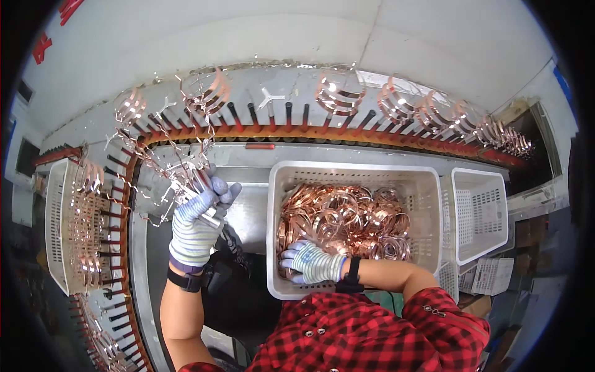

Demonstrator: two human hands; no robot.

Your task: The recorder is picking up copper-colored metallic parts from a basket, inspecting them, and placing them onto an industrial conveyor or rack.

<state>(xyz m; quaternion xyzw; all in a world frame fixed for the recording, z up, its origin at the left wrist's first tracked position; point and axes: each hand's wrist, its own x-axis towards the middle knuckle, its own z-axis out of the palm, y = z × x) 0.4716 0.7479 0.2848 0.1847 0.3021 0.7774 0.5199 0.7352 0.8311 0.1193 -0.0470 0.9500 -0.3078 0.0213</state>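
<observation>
My left hand [197, 224], in a striped knit glove, is wrapped round the base of a metal wire rack [181, 180]. Several thin bent, copper-coloured arms fan upward from the rack, and its lower end pokes out below my fingers. My right hand [313, 263], gloved alike, reaches into a large light plastic basket [427, 232]. Its fingers are spread over a heap of shiny copper-coloured rings [347, 214]; no ring shows in its grasp, though the fingertips are partly hidden among them.
A conveyor track [273, 131] with red-and-black upright pegs curves along the back and left. Racks carrying copper bands [339, 93] stand along it. A smaller white basket [480, 214] is at the right, another basket [57, 229] at far left. A red rod [260, 146] lies on the ledge.
</observation>
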